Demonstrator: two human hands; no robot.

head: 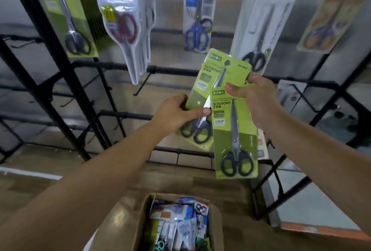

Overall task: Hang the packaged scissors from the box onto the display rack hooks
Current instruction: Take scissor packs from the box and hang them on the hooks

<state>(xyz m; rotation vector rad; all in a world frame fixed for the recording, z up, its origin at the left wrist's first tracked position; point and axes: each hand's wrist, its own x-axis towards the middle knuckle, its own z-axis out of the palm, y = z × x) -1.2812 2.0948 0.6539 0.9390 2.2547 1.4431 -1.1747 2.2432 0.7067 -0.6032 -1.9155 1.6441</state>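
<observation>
Left hand grips the rear green scissors pack, right hand pinches the front pack; both upright below the rack's hooks.

Both bare forearms reach forward and up from the lower corners, converging near mid-frame. The left hand is turned palm-in, fingers curled and thumb laid flat across the front of what it grips. The right hand sits slightly higher — thumb pointing left, pinching against the curled fingers behind, wrist bent inward.
</observation>
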